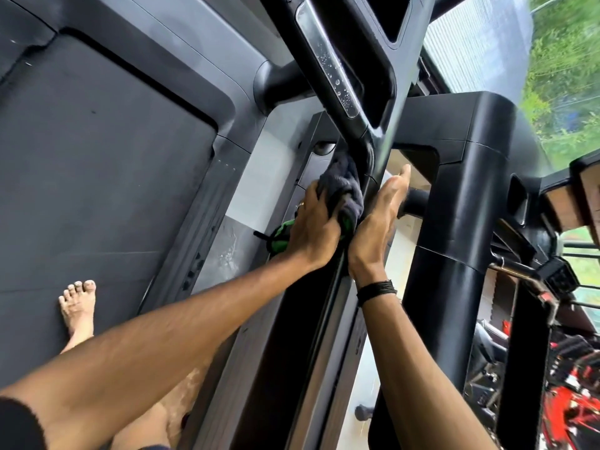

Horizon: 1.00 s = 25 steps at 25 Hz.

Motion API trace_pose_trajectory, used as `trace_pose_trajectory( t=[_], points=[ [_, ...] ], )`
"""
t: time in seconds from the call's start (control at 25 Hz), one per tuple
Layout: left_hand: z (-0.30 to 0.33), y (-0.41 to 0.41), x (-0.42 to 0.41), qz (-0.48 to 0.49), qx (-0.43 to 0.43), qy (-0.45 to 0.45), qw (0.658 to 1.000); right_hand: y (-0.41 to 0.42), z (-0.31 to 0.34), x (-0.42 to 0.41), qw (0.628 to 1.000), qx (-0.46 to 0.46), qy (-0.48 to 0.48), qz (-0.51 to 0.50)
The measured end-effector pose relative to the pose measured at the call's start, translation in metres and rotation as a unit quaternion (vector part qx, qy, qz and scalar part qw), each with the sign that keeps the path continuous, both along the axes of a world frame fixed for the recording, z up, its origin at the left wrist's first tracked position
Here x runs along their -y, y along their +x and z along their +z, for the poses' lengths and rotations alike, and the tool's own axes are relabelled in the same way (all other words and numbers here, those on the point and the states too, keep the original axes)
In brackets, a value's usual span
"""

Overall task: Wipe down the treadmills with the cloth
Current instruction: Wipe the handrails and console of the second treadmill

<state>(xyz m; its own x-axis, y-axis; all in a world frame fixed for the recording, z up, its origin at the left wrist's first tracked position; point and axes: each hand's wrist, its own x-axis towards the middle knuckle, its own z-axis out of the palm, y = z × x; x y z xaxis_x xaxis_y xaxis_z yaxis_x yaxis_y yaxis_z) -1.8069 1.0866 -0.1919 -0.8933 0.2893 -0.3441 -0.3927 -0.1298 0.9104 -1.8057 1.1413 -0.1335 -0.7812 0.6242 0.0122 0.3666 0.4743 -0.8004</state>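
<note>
My left hand (pixel 313 230) is clenched around the dark cloth (pixel 342 186), pressing it against the treadmill's black handrail (pixel 363 138) (a green spray bottle (pixel 280 239) shows just under that hand). My right hand (pixel 378 219) lies flat and open along the rail's other side.

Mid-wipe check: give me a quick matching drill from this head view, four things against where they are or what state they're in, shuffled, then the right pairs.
Column one:
1. cloth
2. right hand
3. bare foot
4. silver grip strip

Column two:
A. standing on the dark belt
B. beaded with water drops
C. bunched in the left hand against the black handrail
D. open and flat, fingers stretched along the rail

Pairs: 1-C, 2-D, 3-A, 4-B
</note>
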Motion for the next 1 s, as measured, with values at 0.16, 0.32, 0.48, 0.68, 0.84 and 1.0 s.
trace_pose_trajectory(
  t=[0.16,0.32,0.48,0.68,0.84,1.0],
  points=[
    [-0.009,-0.035,-0.013,-0.085,0.107,-0.084,0.987,-0.003,-0.001,0.000,1.000,0.015,0.021,0.017],
    [-0.032,-0.035,-0.005,-0.125,0.222,-0.017,0.967,-0.004,-0.002,0.000,0.999,0.037,0.030,0.010],
    [-0.009,0.037,0.035,-0.152,0.153,-0.077,0.973,-0.001,-0.001,0.001,0.999,0.031,0.029,0.009],
    [0.020,0.064,0.040,-0.024,0.036,0.011,0.999,0.000,-0.005,-0.002,0.999,0.015,0.027,0.020],
    [0.001,-0.008,-0.005,0.013,-0.015,0.041,0.999,-0.001,-0.007,-0.006,1.000,0.002,0.018,0.016],
    [-0.032,-0.060,-0.028,-0.014,0.066,0.039,0.997,-0.003,-0.004,-0.003,0.999,0.036,0.034,0.010]
  ],
)
